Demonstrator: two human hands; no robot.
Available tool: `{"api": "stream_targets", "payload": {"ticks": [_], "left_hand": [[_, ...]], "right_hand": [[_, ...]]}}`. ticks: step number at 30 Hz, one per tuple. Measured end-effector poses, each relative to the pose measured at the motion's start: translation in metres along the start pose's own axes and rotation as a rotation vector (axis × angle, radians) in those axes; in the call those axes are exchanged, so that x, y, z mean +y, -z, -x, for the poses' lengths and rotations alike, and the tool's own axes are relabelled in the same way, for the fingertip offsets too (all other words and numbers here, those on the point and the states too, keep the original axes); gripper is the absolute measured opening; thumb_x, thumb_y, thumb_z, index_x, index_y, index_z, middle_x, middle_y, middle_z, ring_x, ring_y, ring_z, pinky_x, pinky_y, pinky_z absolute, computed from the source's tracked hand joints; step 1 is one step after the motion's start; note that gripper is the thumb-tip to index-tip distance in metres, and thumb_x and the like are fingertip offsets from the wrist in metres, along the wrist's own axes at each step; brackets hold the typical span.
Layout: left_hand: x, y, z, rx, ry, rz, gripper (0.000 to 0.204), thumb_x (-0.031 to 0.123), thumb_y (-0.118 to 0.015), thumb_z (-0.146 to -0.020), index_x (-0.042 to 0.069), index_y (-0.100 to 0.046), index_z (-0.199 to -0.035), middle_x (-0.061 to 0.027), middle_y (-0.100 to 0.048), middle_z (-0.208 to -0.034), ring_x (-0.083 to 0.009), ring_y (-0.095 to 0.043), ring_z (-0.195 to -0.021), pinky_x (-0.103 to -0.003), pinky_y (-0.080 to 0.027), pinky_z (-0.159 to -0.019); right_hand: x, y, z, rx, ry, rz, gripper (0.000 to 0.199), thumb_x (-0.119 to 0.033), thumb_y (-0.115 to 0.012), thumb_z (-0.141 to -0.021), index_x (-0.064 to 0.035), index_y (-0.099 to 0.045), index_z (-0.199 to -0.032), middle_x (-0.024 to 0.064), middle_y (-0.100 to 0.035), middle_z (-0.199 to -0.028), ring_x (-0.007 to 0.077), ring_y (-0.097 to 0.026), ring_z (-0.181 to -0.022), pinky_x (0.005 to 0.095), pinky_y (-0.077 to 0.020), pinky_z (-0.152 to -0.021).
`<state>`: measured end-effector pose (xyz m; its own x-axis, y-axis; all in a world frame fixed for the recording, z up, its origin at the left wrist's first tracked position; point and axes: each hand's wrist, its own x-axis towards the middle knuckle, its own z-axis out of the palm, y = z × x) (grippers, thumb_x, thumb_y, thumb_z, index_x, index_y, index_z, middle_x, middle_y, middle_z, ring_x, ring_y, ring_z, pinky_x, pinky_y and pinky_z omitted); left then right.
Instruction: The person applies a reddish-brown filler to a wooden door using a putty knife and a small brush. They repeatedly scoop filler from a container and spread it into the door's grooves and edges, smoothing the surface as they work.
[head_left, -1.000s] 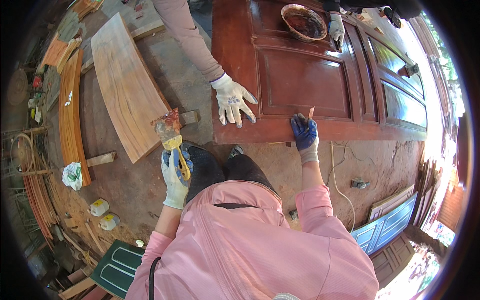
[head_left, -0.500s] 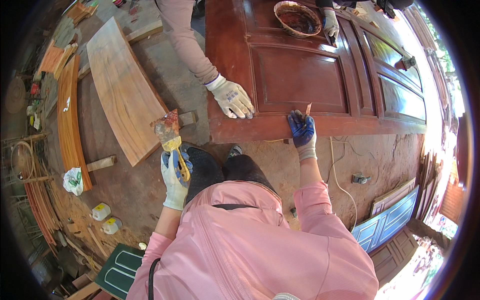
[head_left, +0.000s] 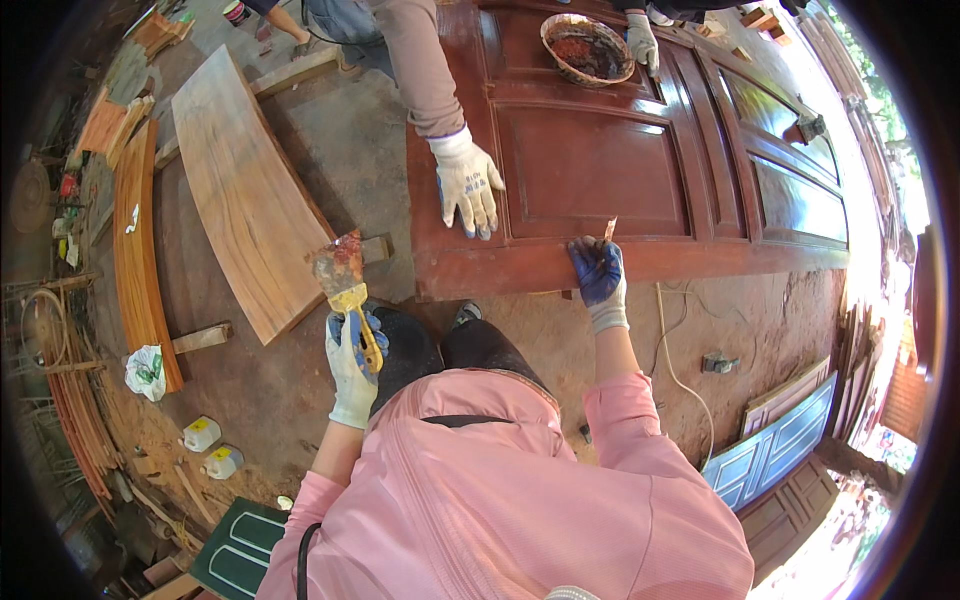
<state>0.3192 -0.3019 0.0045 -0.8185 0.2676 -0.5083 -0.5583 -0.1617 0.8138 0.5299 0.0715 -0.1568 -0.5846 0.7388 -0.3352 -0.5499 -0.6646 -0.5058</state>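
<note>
Where the brown, earth-stained floor [head_left: 760,318] of a cluttered workshop spreads out, a red-brown panelled door [head_left: 595,170] lies face up across the upper right, its surface glossy and its far right end set with shiny panes. To its left lie a broad wood-grained plank [head_left: 245,190] and a narrower orange-brown board [head_left: 140,260]; a blue panelled door [head_left: 775,440] leans at the lower right. On the red-brown door sits a round basin [head_left: 592,80], smeared dark red inside, with a co-worker's gloved hand [head_left: 642,43] beside it. Another gloved hand [head_left: 468,190], at the door's left end, bears small print on its back. Two pale jugs [head_left: 211,449] carry yellow labels, too small to read. The person's left hand [head_left: 348,347] wraps its fingers round a yellow-handled spreading tool [head_left: 345,290], red-brown at its flat head, above the floor. The right hand [head_left: 602,282] pinches a slim reddish strip [head_left: 611,228] at the door's near edge; whether it touches the wood, I cannot tell.
</note>
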Motion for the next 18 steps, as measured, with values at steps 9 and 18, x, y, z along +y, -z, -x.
{"api": "stream_targets", "payload": {"ticks": [9, 18], "left_hand": [[-0.008, 0.007, -0.007, -0.017, 0.062, 0.026, 0.016, 0.025, -0.061, -0.107, 0.011, -0.058, -0.113, -0.0048, -0.067, -0.089, -0.0124, -0.064, -0.066, -0.027, -0.055, -0.058], [-0.036, 0.028, -0.020, -0.048, 0.217, 0.021, 0.018, 0.027, -0.062, -0.106, 0.011, -0.058, -0.113, -0.0044, -0.067, -0.089, -0.0121, -0.065, -0.069, -0.026, -0.054, -0.059]], "right_hand": [[0.021, -0.071, 0.042, -0.111, -0.225, 0.197, 0.020, -0.019, -0.059, -0.105, -0.0072, -0.062, -0.121, 0.0059, -0.062, -0.078, 0.0225, -0.062, -0.075, 0.0442, -0.0578, -0.082], [0.082, -0.164, 0.074, -0.186, -0.352, 0.888, 0.032, -0.011, -0.065, -0.101, 0.0028, -0.064, -0.129, 0.0028, -0.066, -0.096, 0.0098, -0.061, -0.082, 0.0287, -0.0543, -0.080]]}}
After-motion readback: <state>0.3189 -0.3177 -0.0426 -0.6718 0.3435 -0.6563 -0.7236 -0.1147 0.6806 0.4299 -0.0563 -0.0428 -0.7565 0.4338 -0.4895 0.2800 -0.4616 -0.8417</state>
